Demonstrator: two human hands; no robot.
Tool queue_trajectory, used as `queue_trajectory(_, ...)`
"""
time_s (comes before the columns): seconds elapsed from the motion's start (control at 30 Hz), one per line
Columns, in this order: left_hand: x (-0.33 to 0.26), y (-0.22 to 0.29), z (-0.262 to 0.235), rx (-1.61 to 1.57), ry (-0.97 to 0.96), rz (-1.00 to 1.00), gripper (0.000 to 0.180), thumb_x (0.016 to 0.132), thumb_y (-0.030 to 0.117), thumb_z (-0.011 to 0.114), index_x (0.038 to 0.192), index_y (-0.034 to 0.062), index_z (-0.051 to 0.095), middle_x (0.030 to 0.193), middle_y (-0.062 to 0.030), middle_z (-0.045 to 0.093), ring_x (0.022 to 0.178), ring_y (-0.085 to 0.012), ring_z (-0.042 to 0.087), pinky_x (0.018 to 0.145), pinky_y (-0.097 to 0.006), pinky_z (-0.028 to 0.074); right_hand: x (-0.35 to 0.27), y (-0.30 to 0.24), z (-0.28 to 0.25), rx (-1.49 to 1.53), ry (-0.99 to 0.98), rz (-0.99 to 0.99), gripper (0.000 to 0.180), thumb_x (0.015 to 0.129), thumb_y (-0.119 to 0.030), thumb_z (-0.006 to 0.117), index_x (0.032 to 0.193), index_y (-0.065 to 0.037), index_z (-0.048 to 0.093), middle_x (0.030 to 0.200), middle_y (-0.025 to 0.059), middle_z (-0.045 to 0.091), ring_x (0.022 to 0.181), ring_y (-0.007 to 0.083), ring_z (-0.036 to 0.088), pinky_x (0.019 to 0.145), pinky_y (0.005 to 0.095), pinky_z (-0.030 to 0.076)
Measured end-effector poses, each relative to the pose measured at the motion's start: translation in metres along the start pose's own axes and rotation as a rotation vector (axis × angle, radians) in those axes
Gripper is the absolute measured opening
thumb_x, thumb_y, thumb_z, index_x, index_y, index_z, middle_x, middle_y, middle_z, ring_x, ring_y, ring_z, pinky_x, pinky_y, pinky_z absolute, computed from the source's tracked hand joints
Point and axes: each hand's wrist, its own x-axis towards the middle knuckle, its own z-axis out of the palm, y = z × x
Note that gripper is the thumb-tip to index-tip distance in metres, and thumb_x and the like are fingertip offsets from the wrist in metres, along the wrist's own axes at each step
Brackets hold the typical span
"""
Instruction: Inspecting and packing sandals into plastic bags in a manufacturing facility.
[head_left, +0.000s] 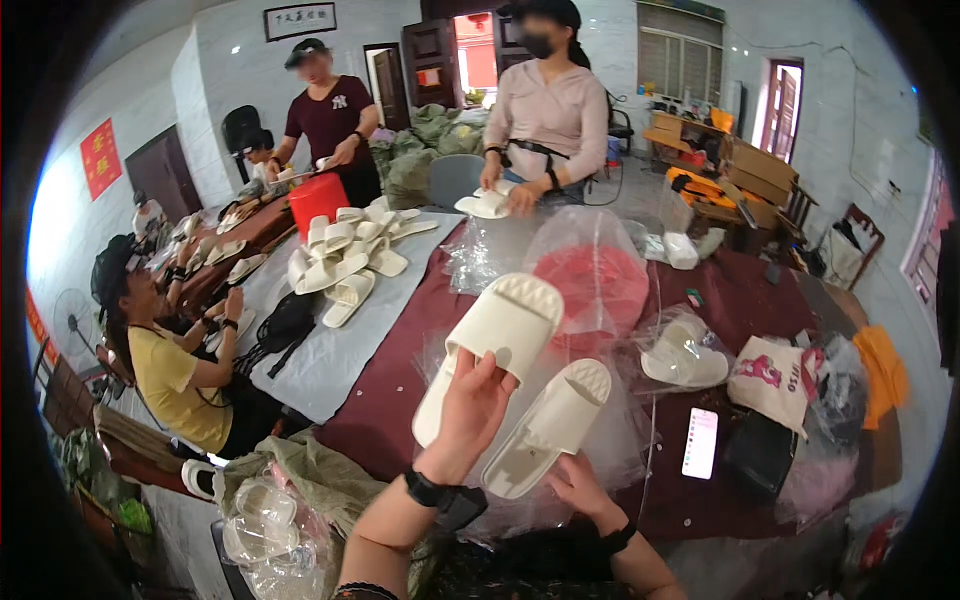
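Observation:
My left hand [471,402] grips a cream slide slipper [507,318] by its strap side, the sole tilted up and the toe pointing away. In my right hand [584,488] is a second cream slipper [551,428], pinched near the heel; some fingers are hidden under it. Both slippers are raised over the table, side by side and apart. Below them lie clear plastic bags [620,440] on the dark red tablecloth [385,420]. To the right, a bagged pair of slippers [685,352] rests on the cloth.
A slipper pile [350,250] and black bag [285,325] lie at left on white sheeting. Phone [699,443], black purse [762,452] and printed pouch [770,380] sit at right. A sack of bagged slippers [265,520] stands lower left. Co-workers handle slippers across the table and at left.

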Motion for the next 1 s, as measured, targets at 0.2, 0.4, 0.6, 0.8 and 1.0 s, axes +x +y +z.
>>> queue_trajectory(0.2, -0.014, -0.108, -0.134, 0.136, 0.255, -0.118, 0.061, 0.097, 0.011, 0.053, 0.15, 0.0083, 0.024, 0.138, -0.0094, 0.048, 0.123, -0.0219, 0.048, 0.108, -0.038, 0.036, -0.015, -0.001, -0.014, 0.247, 0.201, 0.064, 0.051, 0.08, -0.015, 0.072, 0.127, -0.002, 0.056, 0.121, 0.0176, 0.06, 0.115, 0.0286, 0.057, 0.098, 0.0398, 0.043)
queue_trajectory(0.4, -0.054, -0.073, -0.155, 1.068, 0.199, -0.129, 0.066, 0.09, 0.023, 0.066, 0.145, 0.0019, 0.038, 0.139, -0.0217, 0.049, 0.125, -0.0309, 0.051, 0.102, -0.041, 0.043, 0.002, -0.031, -0.022, 0.062, 0.426, 0.208, 0.04, 0.08, -0.017, 0.075, 0.114, -0.001, 0.06, 0.102, 0.0117, 0.068, 0.092, 0.022, 0.065, 0.081, 0.0346, 0.05)
queue_trajectory(0.6, -0.098, -0.067, -0.144, 1.95, -0.024, -0.006, 0.069, 0.077, 0.035, 0.077, 0.134, 0.0045, 0.051, 0.143, -0.0307, 0.039, 0.132, -0.0501, 0.037, 0.106, -0.053, 0.037, 0.035, -0.047, -0.01, -0.344, 0.156, 0.302, 0.05, 0.085, -0.038, 0.069, 0.117, -0.001, 0.06, 0.103, 0.0168, 0.068, 0.085, 0.0294, 0.068, 0.076, 0.0408, 0.053)
queue_trajectory(0.8, -0.122, -0.082, -0.15, 2.003, -0.145, 0.205, 0.084, 0.07, 0.039, 0.081, 0.138, 0.0045, 0.048, 0.147, -0.0363, 0.029, 0.133, -0.0551, 0.031, 0.108, -0.056, 0.032, 0.093, -0.031, 0.047, -1.001, 0.145, 0.243, 0.073, 0.086, -0.057, 0.061, 0.114, 0.011, 0.057, 0.101, 0.0238, 0.066, 0.088, 0.0353, 0.067, 0.075, 0.0427, 0.053)
queue_trajectory(1.0, -0.127, -0.09, -0.146, 2.03, -0.255, 0.161, 0.093, 0.074, 0.045, 0.078, 0.148, 0.0074, 0.034, 0.152, -0.036, 0.019, 0.138, -0.0566, 0.02, 0.111, -0.059, 0.024, 0.117, -0.012, 0.046, -0.762, 0.16, 0.341, 0.052, 0.088, -0.052, 0.056, 0.085, -0.002, 0.071, 0.078, 0.0164, 0.07, 0.068, 0.0292, 0.068, 0.059, 0.0408, 0.051)
